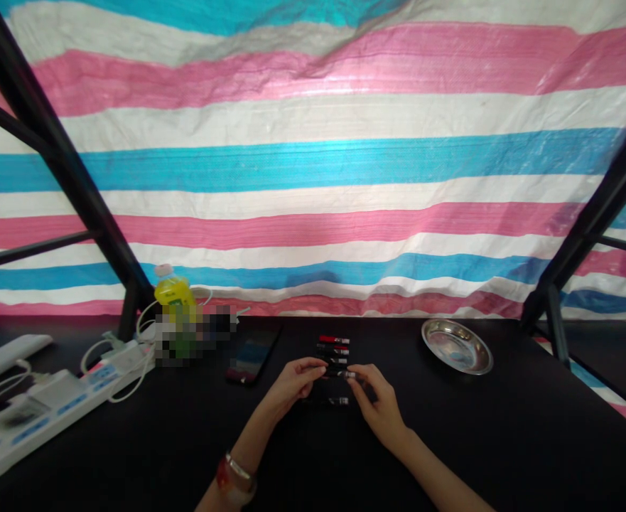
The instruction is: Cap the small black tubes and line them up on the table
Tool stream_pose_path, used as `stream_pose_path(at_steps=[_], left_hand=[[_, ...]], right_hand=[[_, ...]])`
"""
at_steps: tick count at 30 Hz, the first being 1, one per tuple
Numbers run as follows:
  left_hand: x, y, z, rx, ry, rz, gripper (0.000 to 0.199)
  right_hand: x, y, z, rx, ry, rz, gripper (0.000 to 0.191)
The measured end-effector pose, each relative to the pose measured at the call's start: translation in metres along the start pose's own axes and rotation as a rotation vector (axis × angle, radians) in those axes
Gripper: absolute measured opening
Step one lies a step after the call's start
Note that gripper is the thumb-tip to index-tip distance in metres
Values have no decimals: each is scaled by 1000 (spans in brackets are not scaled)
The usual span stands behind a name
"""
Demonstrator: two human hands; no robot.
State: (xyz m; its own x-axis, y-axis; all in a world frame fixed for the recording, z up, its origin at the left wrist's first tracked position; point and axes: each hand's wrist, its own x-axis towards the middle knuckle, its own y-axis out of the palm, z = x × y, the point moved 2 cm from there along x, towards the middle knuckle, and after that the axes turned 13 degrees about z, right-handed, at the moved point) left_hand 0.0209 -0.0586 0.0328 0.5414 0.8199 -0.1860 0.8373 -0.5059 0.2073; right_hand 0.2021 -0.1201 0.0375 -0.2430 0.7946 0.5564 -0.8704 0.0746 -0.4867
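Observation:
Near the middle of the black table, my left hand pinches the left end of a black marker pen. My right hand has its thumb and fingertips closed on the other end, which is pale. The pen lies level between them, crosswise to me. Just beyond it a red marker and dark markers lie in a column, partly hidden by my fingers. Closer to me, below my hands, rests another black marker with a light right end. A bracelet circles my left wrist.
A shiny round metal dish stands at the back right. Left of my hands lies a phone. Further left are a yellow bottle, a blurred patch, and a white power strip with cables. Black metal frame bars flank a striped sheet.

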Motion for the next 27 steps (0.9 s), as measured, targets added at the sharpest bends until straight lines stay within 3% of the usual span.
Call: stream_pose_path(at_steps=[15,27], left_hand=[[-3,-20,-4,102,-28,-90,40],[-3,-32,-2,300,-88,-65,32]], right_hand=[[3,-2,-7,-12,113,-15,18],[5,0,-28,-49,245,148,16]])
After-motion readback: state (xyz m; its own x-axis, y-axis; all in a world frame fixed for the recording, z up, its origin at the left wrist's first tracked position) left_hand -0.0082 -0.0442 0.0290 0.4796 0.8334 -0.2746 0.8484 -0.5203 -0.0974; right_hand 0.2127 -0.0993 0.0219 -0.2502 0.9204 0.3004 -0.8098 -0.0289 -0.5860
